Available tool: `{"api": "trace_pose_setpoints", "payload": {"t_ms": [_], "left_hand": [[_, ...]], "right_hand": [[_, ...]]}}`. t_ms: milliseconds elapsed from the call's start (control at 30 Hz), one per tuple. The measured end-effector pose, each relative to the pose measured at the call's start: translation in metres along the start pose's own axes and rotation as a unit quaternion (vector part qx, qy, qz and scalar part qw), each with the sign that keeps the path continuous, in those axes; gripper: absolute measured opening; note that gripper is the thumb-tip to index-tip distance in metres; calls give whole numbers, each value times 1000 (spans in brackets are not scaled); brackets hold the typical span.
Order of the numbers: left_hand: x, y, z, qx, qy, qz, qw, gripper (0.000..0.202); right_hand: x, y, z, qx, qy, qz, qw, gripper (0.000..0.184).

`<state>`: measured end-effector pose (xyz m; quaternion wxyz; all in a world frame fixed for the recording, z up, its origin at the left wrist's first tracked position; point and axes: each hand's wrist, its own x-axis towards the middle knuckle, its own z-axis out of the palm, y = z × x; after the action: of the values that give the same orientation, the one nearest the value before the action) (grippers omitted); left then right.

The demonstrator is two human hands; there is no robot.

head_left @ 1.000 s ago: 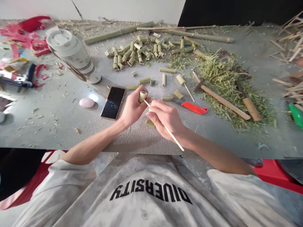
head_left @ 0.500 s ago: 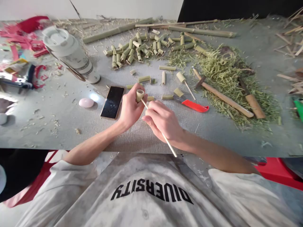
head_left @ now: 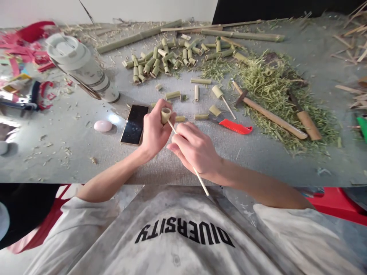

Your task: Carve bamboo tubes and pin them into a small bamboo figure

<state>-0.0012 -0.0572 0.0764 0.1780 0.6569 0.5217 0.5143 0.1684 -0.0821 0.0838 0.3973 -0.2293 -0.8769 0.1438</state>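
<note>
My left hand is wrapped round a short hollow bamboo piece, its open end tilted up toward me. In my right hand is a thin pale stick, gripped partway along. The stick's upper end meets the rim of the bamboo piece; whether it goes into the piece or a side hole I cannot tell. Beyond my hands lie several cut bamboo tubes, among them one tube and an upright-lying one. A bamboo piece with a stick fixed in it rests to the right.
A red-handled knife lies right of my hands, a phone left. Farther out are a white tumbler, a pink oval object, a bamboo tube pile, a hammer, a wooden-handled tool and green shavings.
Both hands have shifted slightly left with the bamboo piece and stick, and the stick's lower end sits a little lower. The whole view has also moved slightly.
</note>
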Motion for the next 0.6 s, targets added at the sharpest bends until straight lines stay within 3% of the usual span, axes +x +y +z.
{"api": "trace_pose_setpoints", "payload": {"t_ms": [67, 133, 200, 267, 333, 433, 500, 600], "left_hand": [[8, -4, -12, 13, -84, 25, 996, 18], [18, -9, -23, -36, -192, 49, 979, 19], [23, -10, -27, -126, -258, 44, 957, 25], [20, -8, -22, -210, -236, 6, 949, 31], [11, -2, -10, -231, -144, -33, 962, 32], [-3, 4, 0, -90, 6, -32, 995, 22], [-3, 4, -5, 2, 12, 1, 1000, 18], [7, 1, -21, 7, -95, 49, 994, 17]], "right_hand": [[4, 2, -13, -1, -41, 14, 999, 38], [10, 11, -27, 113, -62, 31, 991, 45], [15, 22, -34, 254, -65, 27, 965, 51], [16, 28, -27, 316, -28, 29, 948, 56], [11, 25, -13, 291, 37, 51, 954, 57], [3, 7, 2, 212, 64, 74, 972, 53], [2, -3, -3, 129, 14, 67, 989, 46], [7, 2, -22, 114, -37, 26, 992, 44]]}}
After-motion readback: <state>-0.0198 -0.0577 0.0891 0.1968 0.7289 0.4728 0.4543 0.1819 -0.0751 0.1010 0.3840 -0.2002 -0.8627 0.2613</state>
